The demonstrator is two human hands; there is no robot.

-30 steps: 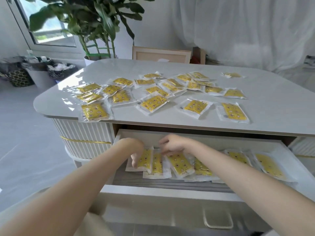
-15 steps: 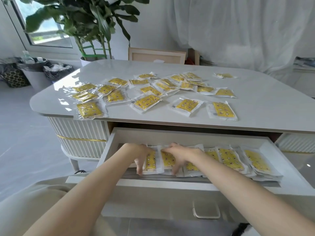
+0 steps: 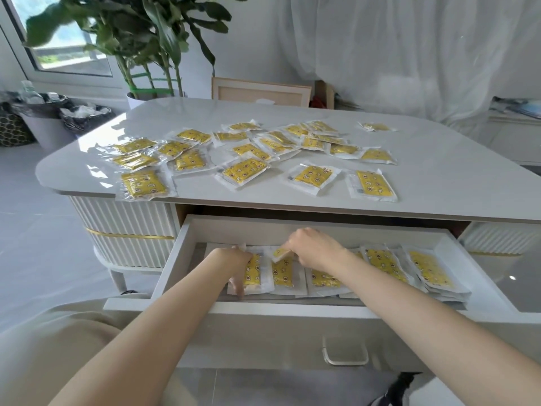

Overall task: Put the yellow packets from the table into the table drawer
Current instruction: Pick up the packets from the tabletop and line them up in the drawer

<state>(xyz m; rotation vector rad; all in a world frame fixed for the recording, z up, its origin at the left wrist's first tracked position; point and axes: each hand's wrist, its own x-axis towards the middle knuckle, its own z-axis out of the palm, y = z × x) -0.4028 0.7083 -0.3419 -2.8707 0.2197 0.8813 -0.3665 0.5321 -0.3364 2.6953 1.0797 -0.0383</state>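
Many yellow packets (image 3: 244, 171) in clear wrap lie scattered over the white table (image 3: 439, 177). Below its front edge the drawer (image 3: 292, 313) stands pulled out, with a row of yellow packets (image 3: 383, 263) overlapping inside. Both my hands are in the drawer's left half. My left hand (image 3: 234, 265) rests flat with fingers spread on the leftmost packet (image 3: 253, 272). My right hand (image 3: 314, 249) pinches the raised top edge of a neighbouring packet (image 3: 279, 253), which tilts up over the one beneath it.
A metal handle (image 3: 345, 356) sits on the drawer front. A potted plant (image 3: 152, 39) and a wooden frame (image 3: 260, 90) stand behind the table. Lined waste bins (image 3: 85, 118) stand on the floor at far left. A white curtain hangs behind.
Both hands stayed in the drawer's left part. The left hand slid to the leftmost packet and spread out; the right hand lifted a packet's top edge. The camera dipped slightly.
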